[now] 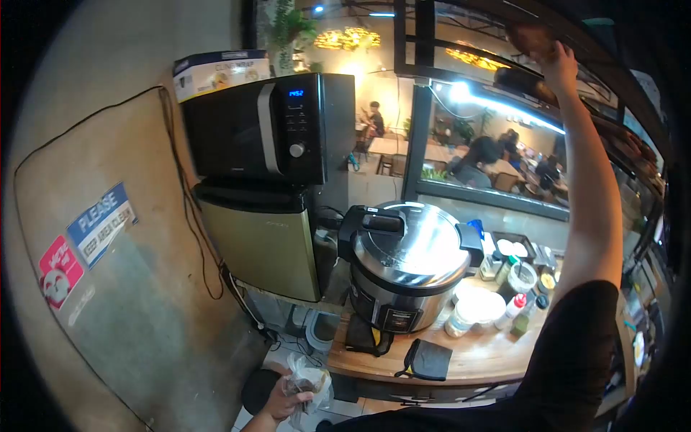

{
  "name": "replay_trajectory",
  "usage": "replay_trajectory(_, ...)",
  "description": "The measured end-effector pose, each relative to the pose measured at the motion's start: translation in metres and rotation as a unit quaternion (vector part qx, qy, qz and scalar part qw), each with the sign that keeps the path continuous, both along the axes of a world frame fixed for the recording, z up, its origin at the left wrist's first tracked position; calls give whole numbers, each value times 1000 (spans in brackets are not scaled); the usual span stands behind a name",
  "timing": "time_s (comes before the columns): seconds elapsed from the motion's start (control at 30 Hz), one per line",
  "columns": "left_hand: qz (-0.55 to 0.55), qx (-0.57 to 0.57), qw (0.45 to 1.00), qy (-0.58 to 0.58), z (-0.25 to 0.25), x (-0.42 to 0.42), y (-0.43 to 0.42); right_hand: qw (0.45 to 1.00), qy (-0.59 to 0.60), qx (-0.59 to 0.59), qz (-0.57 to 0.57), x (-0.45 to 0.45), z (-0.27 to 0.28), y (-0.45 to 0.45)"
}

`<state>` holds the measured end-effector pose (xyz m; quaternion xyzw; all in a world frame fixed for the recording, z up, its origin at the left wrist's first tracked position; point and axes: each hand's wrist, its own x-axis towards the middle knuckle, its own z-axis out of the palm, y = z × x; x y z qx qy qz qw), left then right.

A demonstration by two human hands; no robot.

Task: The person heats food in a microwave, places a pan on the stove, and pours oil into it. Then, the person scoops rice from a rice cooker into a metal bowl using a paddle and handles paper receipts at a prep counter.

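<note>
Low at the bottom, my left hand (286, 400) is closed around a crumpled clear plastic bag (311, 383); what the bag contains is hard to make out. My right arm is stretched high toward the dark overhead shelf (597, 43). Up there my right hand (563, 66) has its fingers on the edge of a brown, rounded, bowl-like thing (531, 40), seen dimly. Between the two hands stands a big steel-lidded electric cooker (410, 266) on the wooden counter (461, 363), its lid shut.
A black microwave (237, 133) sits on a small fridge (259, 245), with a cling wrap box (223, 73) on top. Dark pot holders (425, 359), white tubs (475, 308) and a red-capped bottle (512, 309) share the counter. Seated people show through the window (497, 151).
</note>
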<state>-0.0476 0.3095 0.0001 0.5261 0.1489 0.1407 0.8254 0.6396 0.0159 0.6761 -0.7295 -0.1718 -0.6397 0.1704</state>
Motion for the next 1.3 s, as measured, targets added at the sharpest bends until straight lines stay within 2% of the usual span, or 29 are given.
replay_trajectory(0.03,-13,25,999,-17,18,6,14,990,-135,9,-37,-9,-1,-7)
replay_trajectory(0.07,51,56,997,-21,52,10,11,990,-137,-23,16,-25,-4,-22)
replay_trajectory(0.1,47,50,997,-15,79,14,16,986,-134,-56,76,-45,-16,-37)
replay_trajectory(0.17,43,105,990,-88,122,20,28,981,-92,-84,146,-135,-63,-41)
replay_trajectory(0.23,97,311,920,-218,158,40,46,967,38,-82,240,-194,-113,-52)
replay_trajectory(0.3,-16,192,936,-293,205,61,59,964,93,-134,210,-240,-174,-68)
replay_trajectory(0.33,-73,137,934,-321,232,72,65,950,27,-171,260,-271,-212,-63)
replay_trajectory(0.4,-115,146,908,-375,286,103,69,904,136,-257,313,-341,-255,-33)
replay_trajectory(0.5,-60,298,884,-355,353,146,40,797,322,-344,377,-382,-310,13)
replay_trajectory(0.53,-39,429,850,-302,358,156,40,768,345,-343,416,-376,-339,23)
replay_trajectory(0.57,-49,482,849,-211,364,164,31,743,367,-335,449,-369,-369,31)
replay_trajectory(0.6,-67,537,832,-120,370,174,22,745,344,-352,451,-368,-392,38)
replay_trajectory(0.63,-102,533,829,-137,364,190,16,748,324,-372,445,-368,-409,42)
replay_trajectory(0.7,-158,723,671,34,347,218,15,755,294,-355,467,-373,-435,44)
replay_trajectory(0.73,-171,727,665,15,338,228,15,765,287,-355,454,-378,-440,45)
replay_trajectory(0.8,-202,744,634,63,321,239,21,777,291,-341,442,-390,-455,51)
replay_trajectory(0.83,-210,747,629,53,319,239,28,782,302,-317,444,-393,-465,57)
replay_trajectory(0.9,-105,693,707,-94,325,239,51,780,321,-301,445,-393,-473,68)
replay_trajectory(0.93,-20,695,712,-99,350,234,61,785,321,-299,438,-397,-474,73)
replay_trajectory(0.97,114,729,659,-147,363,230,88,789,328,-287,433,-403,-473,79)
replay_trajectory(1.03,345,722,542,-256,385,243,169,793,337,-276,426,-414,-468,92)
replay_trajectory(1.07,466,721,436,-269,391,253,217,799,335,-266,422,-418,-463,99)
replay_trajectory(1.1,544,715,383,-214,393,262,255,805,332,-257,419,-423,-456,109)
replay_trajectory(1.13,460,637,576,-225,388,282,300,805,342,-252,415,-427,-445,121)
replay_trajectory(1.17,354,527,740,-224,384,295,335,803,341,-255,416,-431,-438,133)
replay_trajectory(1.23,268,497,767,-305,381,293,310,786,381,-229,430,-436,-426,159)
replay_trajectory(1.3,190,473,792,-335,372,293,308,790,368,-221,438,-438,-412,190)
